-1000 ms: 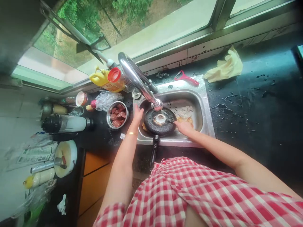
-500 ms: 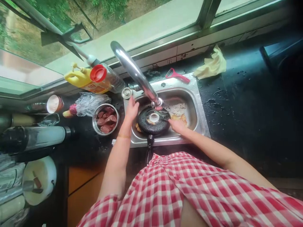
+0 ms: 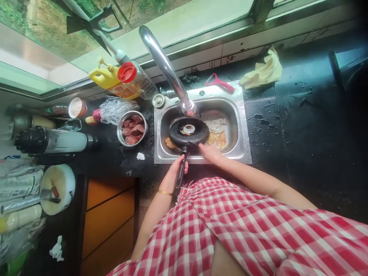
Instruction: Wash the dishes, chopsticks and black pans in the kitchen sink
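Note:
A black frying pan (image 3: 188,132) lies in the steel sink (image 3: 244,126) under the curved tap (image 3: 166,65), with a pale patch at its middle. My left hand (image 3: 174,172) is wrapped round the pan's black handle (image 3: 181,170) at the sink's front edge. My right hand (image 3: 209,151) rests at the pan's right front rim, fingers curled; what it holds, if anything, is hidden. Food scraps (image 3: 218,132) lie in the basin to the pan's right.
A steel bowl of red meat pieces (image 3: 132,128) stands left of the sink, with a red-capped oil bottle (image 3: 135,80) and a yellow bottle (image 3: 105,76) behind it. A red peeler (image 3: 220,82) and a crumpled cloth (image 3: 263,71) lie behind the sink. The black counter (image 3: 301,126) on the right is wet.
My left hand left the tap's base at the sink's back left and came down to grip the pan handle. The view shifted, and the right hand stayed at the pan's rim.

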Demonstrator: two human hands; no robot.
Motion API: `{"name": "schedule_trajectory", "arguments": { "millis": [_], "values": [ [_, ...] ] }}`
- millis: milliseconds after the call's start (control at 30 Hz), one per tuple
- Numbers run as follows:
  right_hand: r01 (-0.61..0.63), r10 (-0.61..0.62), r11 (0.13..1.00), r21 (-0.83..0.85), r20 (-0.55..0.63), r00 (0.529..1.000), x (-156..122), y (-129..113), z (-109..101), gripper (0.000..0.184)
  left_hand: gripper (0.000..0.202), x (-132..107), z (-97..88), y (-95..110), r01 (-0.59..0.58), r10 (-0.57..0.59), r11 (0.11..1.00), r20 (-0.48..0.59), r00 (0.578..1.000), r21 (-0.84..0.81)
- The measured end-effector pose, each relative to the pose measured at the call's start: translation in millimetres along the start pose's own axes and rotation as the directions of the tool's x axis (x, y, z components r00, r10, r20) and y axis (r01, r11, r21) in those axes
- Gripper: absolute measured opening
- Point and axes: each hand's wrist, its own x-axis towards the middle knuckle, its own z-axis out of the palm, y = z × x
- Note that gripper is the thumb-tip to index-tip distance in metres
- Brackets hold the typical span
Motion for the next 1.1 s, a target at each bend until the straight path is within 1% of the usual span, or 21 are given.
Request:
{"name": "schedule_trajectory", "arguments": {
  "millis": [67, 133, 200, 267, 333, 367, 433, 500, 533, 567, 633, 667, 700, 733, 800, 833, 867, 933, 967, 1000, 1100],
  "values": [
    [0.049, -0.050, 0.999, -0.017, -0.013, 0.999, -3.4, -1.4, 0.5, 0.032, 0.018, -1.1, 18.3, -0.8, 0.006, 0.001, 0.992, 0.060, 0.998, -0.127],
    [0.094, -0.095, 0.995, -0.010, -0.058, 0.994, -7.0, -2.1, 1.9, 0.032, 0.019, -2.9, 36.1, -4.6, -0.001, 0.014, 0.975, 0.058, 0.998, -0.223],
    [0.095, -0.094, 0.995, 0.005, -0.103, 0.990, -9.9, -2.2, 2.8, 0.032, 0.014, -5.7, 51.0, -10.2, 0.000, 0.013, 0.957, 0.044, 0.999, -0.290],
    [0.065, -0.064, 0.998, 0.005, -0.115, 0.991, -11.3, 0.0, 1.7, 0.032, 0.014, -9.3, 62.0, -15.9, 0.008, 0.004, 0.943, 0.036, 0.999, -0.333],
    [0.034, -0.035, 0.999, -0.012, -0.102, 0.994, -11.1, 7.0, -3.0, 0.032, 0.022, -13.3, 69.8, -20.2, 0.039, -0.025, 0.934, 0.045, 0.999, -0.355],
    [0.004, -0.006, 1.000, -0.023, -0.104, 0.995, -10.6, 12.3, -6.7, 0.032, 0.025, -15.2, 73.0, -21.6, 0.051, -0.036, 0.930, 0.047, 0.998, -0.363],
    [-0.107, 0.102, 0.993, -0.041, -0.119, 0.988, -9.9, 23.7, -15.5, 0.033, 0.027, -17.9, 78.6, -22.9, 0.063, -0.053, 0.926, 0.038, 0.998, -0.372],
    [-0.209, 0.201, 0.977, -0.050, -0.138, 0.970, -10.5, 30.1, -23.2, 0.033, 0.027, -19.2, 83.6, -22.7, 0.060, -0.058, 0.927, 0.017, 0.998, -0.371],
    [-0.210, 0.201, 0.976, -0.050, -0.141, 0.969, -11.5, 29.9, -25.7, 0.033, 0.026, -19.4, 85.6, -22.1, 0.057, -0.058, 0.928, 0.008, 0.998, -0.369],
    [-0.171, 0.163, 0.984, -0.047, -0.137, 0.977, -12.6, 27.5, -27.3, 0.032, 0.025, -19.3, 87.4, -21.4, 0.052, -0.055, 0.929, 0.002, 0.998, -0.367],
    [-0.046, 0.042, 0.998, -0.034, -0.117, 0.992, -14.2, 19.4, -28.2, 0.030, 0.023, -18.9, 89.7, -19.9, 0.034, -0.038, 0.930, -0.004, 0.999, -0.366],
    [-0.019, 0.016, 0.999, -0.027, -0.110, 0.994, -14.1, 15.9, -28.5, 0.029, 0.023, -18.9, 90.4, -19.2, 0.027, -0.031, 0.931, -0.006, 0.999, -0.365],
    [-0.036, 0.033, 0.999, -0.024, -0.107, 0.994, -13.4, 13.9, -29.0, 0.030, 0.022, -19.0, 90.8, -18.8, 0.024, -0.029, 0.931, -0.009, 1.000, -0.363],
    [-0.089, 0.086, 0.996, -0.025, -0.109, 0.990, -12.0, 13.7, -29.8, 0.031, 0.022, -19.5, 91.1, -18.6, 0.024, -0.031, 0.931, -0.014, 0.999, -0.363],
    [-0.219, 0.213, 0.975, -0.037, -0.122, 0.969, -9.0, 17.6, -32.4, 0.032, 0.023, -20.9, 91.4, -18.6, 0.030, -0.042, 0.929, -0.024, 0.999, -0.370],
    [-0.244, 0.237, 0.969, -0.041, -0.123, 0.964, -8.0, 20.3, -33.5, 0.032, 0.024, -21.6, 91.6, -18.7, 0.034, -0.048, 0.926, -0.027, 0.998, -0.377],
    [-0.224, 0.218, 0.974, -0.042, -0.113, 0.969, -7.4, 22.7, -34.5, 0.032, 0.026, -22.3, 91.7, -18.8, 0.040, -0.054, 0.922, -0.027, 0.998, -0.384],
    [-0.126, 0.123, 0.991, -0.035, -0.088, 0.988, -7.5, 25.4, -35.5, 0.031, 0.029, -22.7, 91.4, -19.2, 0.053, -0.068, 0.921, -0.025, 0.997, -0.387],
    [-0.102, 0.099, 0.994, -0.032, -0.082, 0.992, -7.6, 26.0, -35.7, 0.030, 0.030, -22.5, 91.1, -19.8, 0.055, -0.071, 0.923, -0.028, 0.997, -0.382],
    [-0.105, 0.102, 0.994, -0.031, -0.077, 0.992, -7.5, 26.5, -35.9, 0.031, 0.030, -22.0, 90.5, -20.7, 0.051, -0.069, 0.926, -0.034, 0.997, -0.373],
    [-0.184, 0.180, 0.982, -0.053, -0.074, 0.981, -5.4, 28.9, -35.6, 0.033, 0.026, -19.3, 87.8, -26.1, 0.011, -0.036, 0.941, -0.068, 0.997, -0.337]
  ]
}}
